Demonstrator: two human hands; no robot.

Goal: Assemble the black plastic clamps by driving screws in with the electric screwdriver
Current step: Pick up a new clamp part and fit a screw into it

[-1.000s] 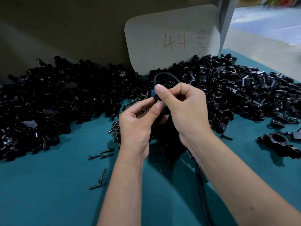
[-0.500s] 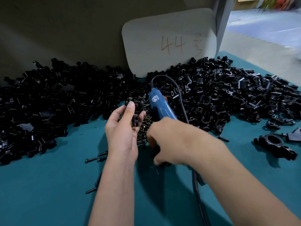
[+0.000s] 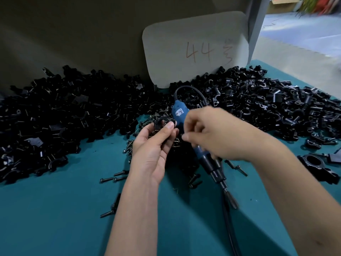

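Note:
My left hand [image 3: 153,150] holds a black plastic clamp [image 3: 163,122] up at its fingertips, thumb pressed on the front. My right hand [image 3: 212,135] is motion-blurred just right of it, index and thumb pinched together on what looks like a small dark screw. The blue electric screwdriver [image 3: 180,115] lies on the teal table [image 3: 55,209] under my right hand, its black nose [image 3: 217,174] pointing toward me. Neither hand holds the screwdriver. A small heap of screws [image 3: 132,145] sits partly hidden behind my left hand.
Big piles of loose black clamp parts spread at the left [image 3: 55,117] and right [image 3: 258,108]. A grey card marked 44 [image 3: 195,52] leans on the back wall. Loose screws [image 3: 112,179] lie near my left wrist. An assembled clamp [image 3: 317,165] rests far right. The screwdriver's cable [image 3: 228,218] runs toward me.
My right hand dipped to the screw heap by the screwdriver, then rose back toward the clamp with pinched fingers. My left hand kept the clamp and shifted slightly left.

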